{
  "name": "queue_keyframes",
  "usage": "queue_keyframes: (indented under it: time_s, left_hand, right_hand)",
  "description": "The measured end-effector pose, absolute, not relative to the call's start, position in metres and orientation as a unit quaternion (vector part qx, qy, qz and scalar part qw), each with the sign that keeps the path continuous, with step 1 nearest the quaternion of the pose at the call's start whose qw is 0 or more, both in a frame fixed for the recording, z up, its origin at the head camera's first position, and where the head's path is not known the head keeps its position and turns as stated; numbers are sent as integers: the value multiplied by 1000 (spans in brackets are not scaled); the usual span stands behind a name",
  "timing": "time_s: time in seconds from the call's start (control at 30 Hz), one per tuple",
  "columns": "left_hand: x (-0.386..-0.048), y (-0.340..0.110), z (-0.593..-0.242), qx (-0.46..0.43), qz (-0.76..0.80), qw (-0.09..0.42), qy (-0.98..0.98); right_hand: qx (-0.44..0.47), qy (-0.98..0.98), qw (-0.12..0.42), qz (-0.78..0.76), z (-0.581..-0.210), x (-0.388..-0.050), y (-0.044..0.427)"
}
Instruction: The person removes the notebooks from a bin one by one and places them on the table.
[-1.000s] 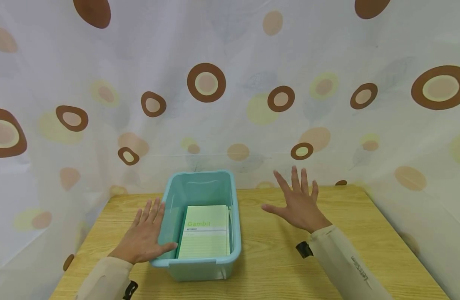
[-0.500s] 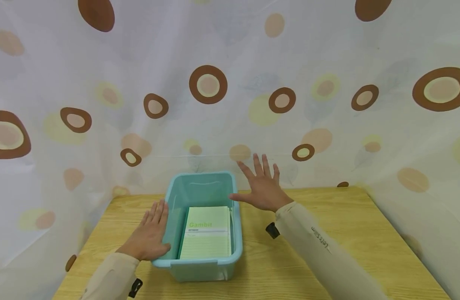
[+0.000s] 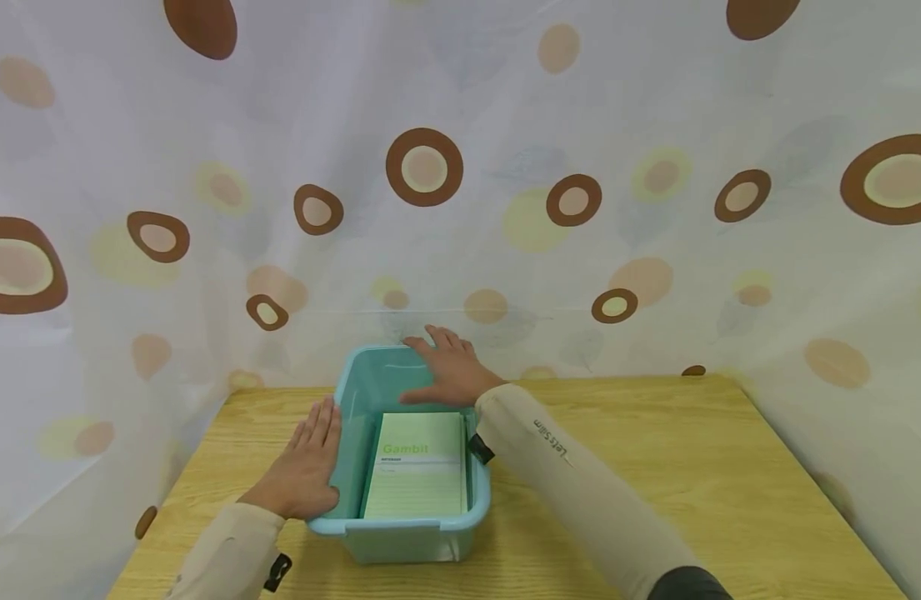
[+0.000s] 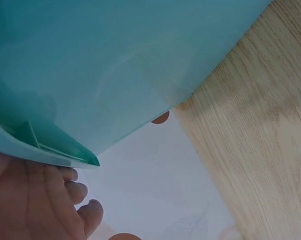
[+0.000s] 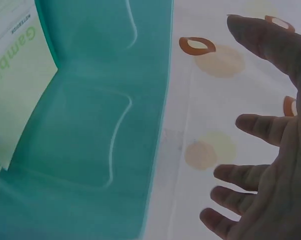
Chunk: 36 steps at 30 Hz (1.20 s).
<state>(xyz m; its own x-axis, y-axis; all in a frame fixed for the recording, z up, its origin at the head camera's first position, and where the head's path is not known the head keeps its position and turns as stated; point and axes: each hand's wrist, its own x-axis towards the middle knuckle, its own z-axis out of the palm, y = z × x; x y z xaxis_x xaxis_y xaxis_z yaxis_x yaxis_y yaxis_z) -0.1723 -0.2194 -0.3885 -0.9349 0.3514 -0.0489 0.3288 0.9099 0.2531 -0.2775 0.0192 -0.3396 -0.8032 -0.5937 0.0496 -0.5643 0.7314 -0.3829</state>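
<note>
A light blue plastic bin point(image 3: 400, 542) stands on the wooden table, with a stack of pale green notebooks point(image 3: 418, 483) inside. The top cover reads "Gambit". Flat against the bin's left rim lies my left hand point(image 3: 304, 467), fingers straight and together. The left wrist view has that hand point(image 4: 35, 205) under the overhanging rim point(image 4: 45, 157). Over the far right part of the bin hovers my right hand point(image 3: 456, 375), fingers spread. In the right wrist view the right hand point(image 5: 285, 180) appears apart from the bin wall point(image 5: 90, 130), holding nothing.
A white sheet point(image 3: 490, 250) with brown and beige circles hangs behind the wooden table point(image 3: 655, 467) and along both sides. Bare tabletop extends to the right of the bin, and a narrower strip lies to its left.
My right hand has moved left from above the right side of the table to over the bin's far end. The left hand has stayed at the left rim, its thumb drawn in.
</note>
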Motion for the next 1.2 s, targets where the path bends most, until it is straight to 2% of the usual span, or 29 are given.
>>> queue_keyframes:
  time_s: [0.2,0.5,0.7,0.93,1.2]
  left_hand:
    - [-173,-219,-389,188,113,36,975]
    - [-173,-219,-391,191,116,34,974]
    - [-173,-219,-392,190,115,29,975]
    - [-173,-221,-391,187,112,29,976]
    - [-173,-220,-389,200,104,17,974]
  right_hand:
    - [-306,933,63,-180,-354,-290,-11]
    - [-229,951,123,-167,-391,-298,-43]
    - [-196,955,146,-168,-415,-305,-53]
    - [-169,934,210,-235,-434,-300,-62]
    - [-195,927,181,-265,-464,-303,-72]
